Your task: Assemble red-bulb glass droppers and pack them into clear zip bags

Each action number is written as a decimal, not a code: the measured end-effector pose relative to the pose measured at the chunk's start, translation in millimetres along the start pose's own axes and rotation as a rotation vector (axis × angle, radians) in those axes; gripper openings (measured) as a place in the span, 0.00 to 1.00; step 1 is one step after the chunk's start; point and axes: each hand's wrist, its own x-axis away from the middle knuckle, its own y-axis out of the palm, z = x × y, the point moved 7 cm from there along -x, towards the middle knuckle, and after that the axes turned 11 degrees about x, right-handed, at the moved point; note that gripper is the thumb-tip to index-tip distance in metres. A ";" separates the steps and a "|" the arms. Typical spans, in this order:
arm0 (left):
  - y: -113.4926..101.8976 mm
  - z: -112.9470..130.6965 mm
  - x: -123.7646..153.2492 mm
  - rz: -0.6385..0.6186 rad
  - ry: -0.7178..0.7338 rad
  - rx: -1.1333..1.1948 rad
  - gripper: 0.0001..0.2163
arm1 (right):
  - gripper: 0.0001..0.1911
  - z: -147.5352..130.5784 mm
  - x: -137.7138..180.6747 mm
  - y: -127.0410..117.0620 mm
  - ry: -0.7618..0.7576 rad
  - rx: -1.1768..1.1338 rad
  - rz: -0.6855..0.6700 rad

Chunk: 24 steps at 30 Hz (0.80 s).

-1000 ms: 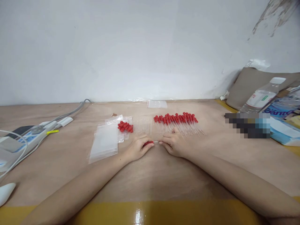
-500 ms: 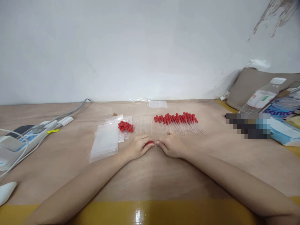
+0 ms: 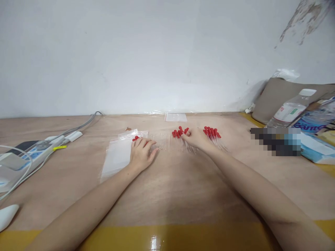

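Observation:
My left hand (image 3: 141, 152) rests over the small pile of loose red rubber bulbs (image 3: 136, 138), fingers curled down onto it; what they grip is hidden. Beside it lies a row of bare clear pipette tubes (image 3: 161, 141). My right hand (image 3: 195, 138) is over the row of finished droppers with red bulbs (image 3: 211, 133), fingers pinched on one dropper at the row's middle. Clear zip bags (image 3: 117, 158) lie just left of my left hand.
A white power strip with cables (image 3: 39, 150) lies at the left, a white object (image 3: 7, 214) at the near left edge. A water bottle (image 3: 290, 109), a brown bag (image 3: 277, 94) and blue packs (image 3: 314, 139) crowd the right. Another clear bag (image 3: 175, 117) lies by the wall.
Both hands left the table's middle, where they joined a red bulb and a tube. The left went forward to the bulb pile, the right carried the dropper to the row.

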 end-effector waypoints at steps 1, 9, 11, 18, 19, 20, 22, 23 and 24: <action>-1.3 -1.9 -0.2 0.000 -0.019 -0.056 0.10 | 0.15 0.1 -5.6 3.3 0.048 0.029 0.015; -3.2 -17.3 -1.0 -0.041 -0.117 -0.214 0.09 | 0.18 -4.8 -19.3 30.9 0.122 0.198 -0.012; -3.0 -19.0 -1.3 -0.043 -0.113 -0.221 0.10 | 0.21 -7.3 -17.6 29.5 0.091 0.223 0.004; -3.7 -21.4 -2.8 -0.049 -0.103 -0.261 0.09 | 0.17 -41.6 -13.7 36.0 -0.013 0.194 -0.034; -3.8 -21.7 -3.0 -0.048 -0.099 -0.270 0.09 | 0.16 -46.2 -14.3 38.9 -0.010 0.191 -0.055; -4.0 -22.0 -3.3 -0.046 -0.094 -0.281 0.08 | 0.15 -50.0 -15.2 41.5 -0.003 0.189 -0.074; -4.0 -22.6 -3.8 -0.038 -0.080 -0.302 0.08 | 0.14 -55.3 -17.3 45.2 0.011 0.185 -0.104; -3.8 -22.9 -4.0 -0.035 -0.072 -0.311 0.08 | 0.13 -57.3 -18.3 46.3 0.015 0.182 -0.115; -3.5 -23.3 -4.1 -0.032 -0.064 -0.318 0.08 | 0.13 -58.8 -19.4 47.4 0.019 0.180 -0.128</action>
